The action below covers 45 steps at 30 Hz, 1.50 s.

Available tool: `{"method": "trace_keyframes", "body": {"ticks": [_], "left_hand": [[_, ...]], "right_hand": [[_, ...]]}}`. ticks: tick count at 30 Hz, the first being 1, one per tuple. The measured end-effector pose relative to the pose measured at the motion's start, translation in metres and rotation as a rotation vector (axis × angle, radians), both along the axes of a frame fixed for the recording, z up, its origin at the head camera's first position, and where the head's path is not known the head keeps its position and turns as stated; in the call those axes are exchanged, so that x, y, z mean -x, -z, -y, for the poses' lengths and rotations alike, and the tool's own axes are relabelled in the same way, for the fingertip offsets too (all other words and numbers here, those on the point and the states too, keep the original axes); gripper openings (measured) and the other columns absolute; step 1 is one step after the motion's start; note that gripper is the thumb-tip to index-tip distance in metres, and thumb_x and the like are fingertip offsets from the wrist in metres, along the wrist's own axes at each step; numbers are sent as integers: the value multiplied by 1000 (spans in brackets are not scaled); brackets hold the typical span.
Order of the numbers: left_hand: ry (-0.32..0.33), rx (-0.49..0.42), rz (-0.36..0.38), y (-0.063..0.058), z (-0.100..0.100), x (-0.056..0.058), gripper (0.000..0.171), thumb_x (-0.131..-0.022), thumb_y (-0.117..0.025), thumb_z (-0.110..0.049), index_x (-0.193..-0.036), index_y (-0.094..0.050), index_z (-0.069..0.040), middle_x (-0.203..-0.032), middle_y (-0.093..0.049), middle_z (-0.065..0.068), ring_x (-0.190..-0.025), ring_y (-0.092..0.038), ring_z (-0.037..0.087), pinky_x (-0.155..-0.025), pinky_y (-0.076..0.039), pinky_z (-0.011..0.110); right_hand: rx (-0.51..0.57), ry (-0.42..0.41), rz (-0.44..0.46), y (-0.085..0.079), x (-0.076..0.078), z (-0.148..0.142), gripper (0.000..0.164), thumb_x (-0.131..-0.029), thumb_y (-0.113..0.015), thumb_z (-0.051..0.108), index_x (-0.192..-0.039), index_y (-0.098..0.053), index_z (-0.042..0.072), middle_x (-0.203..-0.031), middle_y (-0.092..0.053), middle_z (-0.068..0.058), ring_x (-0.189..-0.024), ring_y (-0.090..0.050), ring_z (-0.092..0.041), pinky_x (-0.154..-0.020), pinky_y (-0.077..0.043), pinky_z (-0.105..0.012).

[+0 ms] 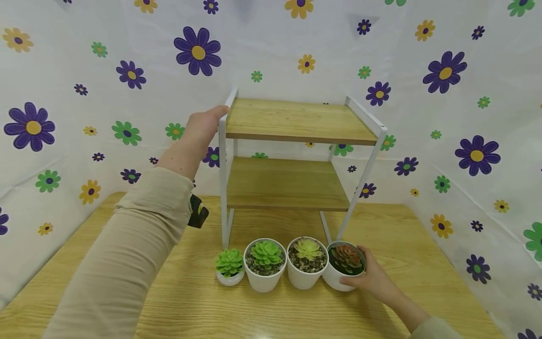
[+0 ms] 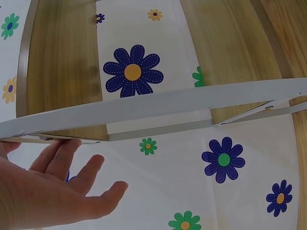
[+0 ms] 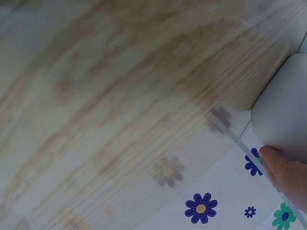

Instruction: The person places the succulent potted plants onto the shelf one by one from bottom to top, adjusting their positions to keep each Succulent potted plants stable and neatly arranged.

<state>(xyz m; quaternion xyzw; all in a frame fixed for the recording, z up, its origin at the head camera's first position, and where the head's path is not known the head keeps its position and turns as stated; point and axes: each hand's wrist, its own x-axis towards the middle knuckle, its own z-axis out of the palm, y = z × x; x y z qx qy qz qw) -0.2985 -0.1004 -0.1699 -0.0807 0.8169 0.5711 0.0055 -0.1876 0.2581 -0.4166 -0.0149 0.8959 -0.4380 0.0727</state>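
Note:
My left hand [image 1: 206, 123] holds the upper left rail of a two-tier shelf [image 1: 296, 120] with wooden boards and a white metal frame. Up close in the left wrist view, some fingers [image 2: 62, 160] meet the rail while the others stick out loosely below it. With thumb and fingers around its side, my right hand [image 1: 372, 278] grips a white pot with a reddish-brown succulent [image 1: 346, 259], at the right end of a row. Beside it are a yellow-green succulent [image 1: 307, 248], a green succulent [image 1: 266, 254] and a smaller green succulent [image 1: 229, 262], all in white pots.
The shelf stands on a wooden table [image 1: 190, 301], right behind the row of pots. A flower-patterned white sheet [image 1: 262, 52] surrounds the table at the back and sides. A small black object [image 1: 197, 213] shows beside my left sleeve.

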Motion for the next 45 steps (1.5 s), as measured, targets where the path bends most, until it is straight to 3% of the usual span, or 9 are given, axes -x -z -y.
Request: {"method": "trace_keyframes", "body": {"ticks": [7,14,20,27,37,45], "left_hand": [[-13,-11,-21,0,2,1,72,-93,-38,-54,-150,-19,-15,-157,-19,6,-145,-17,28,-117,-17,49],[-19,-10,-16,0,4,1,73,-93,-38,-54,-150,-18,-15,-158,-15,5,-145,-14,28,-117,-17,50],[-25,-7,-20,1,7,1,70,-93,-38,-52,-150,-21,-15,-158,-17,5,-145,-16,27,-117,-18,48],[-24,-8,-17,0,8,3,68,-92,-39,-54,-148,-25,-18,-156,-22,3,-144,-20,26,-116,-20,50],[-37,-12,-7,-2,6,2,69,-92,-39,-52,-148,-24,-15,-156,-22,3,-143,-22,25,-117,-21,46],[-36,-33,-10,0,0,6,67,-93,-40,-52,-148,-26,-16,-156,-23,2,-143,-22,24,-117,-21,46]], "right_hand": [[-59,25,-24,-2,0,0,102,-72,-80,30,-141,-16,-10,-138,-36,-33,-126,-39,-48,-100,-38,-58],[-81,21,-60,-18,-5,-5,98,-74,-79,29,-140,-17,-10,-137,-37,-33,-124,-41,-47,-100,-39,-57],[-91,14,-136,-42,-10,-6,92,-74,-78,24,-138,-21,-9,-134,-40,-31,-121,-44,-45,-97,-41,-57],[-60,-46,-212,-86,-10,7,90,-74,-78,20,-139,-21,-8,-133,-40,-30,-121,-42,-44,-98,-38,-62],[-52,-137,-202,-148,12,56,93,-76,-77,30,-143,-20,-3,-138,-39,-24,-125,-42,-40,-100,-40,-56],[-61,-136,-185,-172,43,97,94,-76,-76,34,-145,-20,3,-143,-37,-20,-131,-38,-37,-107,-34,-54]]}}
